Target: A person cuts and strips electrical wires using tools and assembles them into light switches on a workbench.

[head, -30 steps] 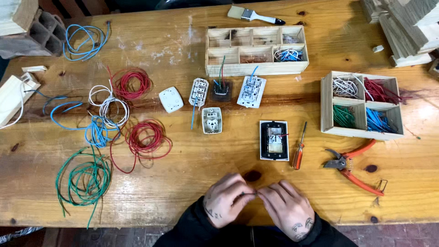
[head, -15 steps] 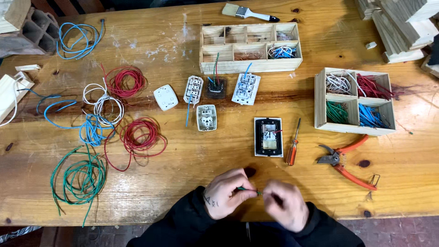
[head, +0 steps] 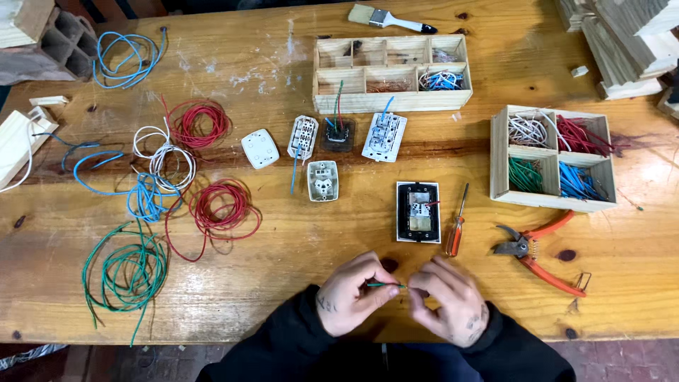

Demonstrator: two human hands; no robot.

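Observation:
My left hand [head: 351, 291] and my right hand [head: 449, 300] are close together near the front edge of the wooden table [head: 297, 85]. Between their fingertips they pinch a short green wire [head: 385, 285], held level, one end in each hand. Just beyond the hands lies a black switch module [head: 418, 211] with a red wire end in it, and a small red-handled screwdriver [head: 456, 231] rests beside it. Both sleeves are black.
Orange-handled pliers [head: 535, 251] lie right of the hands. A four-part wooden box [head: 500, 164] holds white, red, green and blue wire pieces. A long divided tray [head: 387, 102], several switch and socket parts [head: 322, 180], wire coils [head: 126, 272] and a paintbrush [head: 389, 19] sit further off.
The hands have parted a little, and the green wire now shows stretched between their fingertips. The view has shifted slightly.

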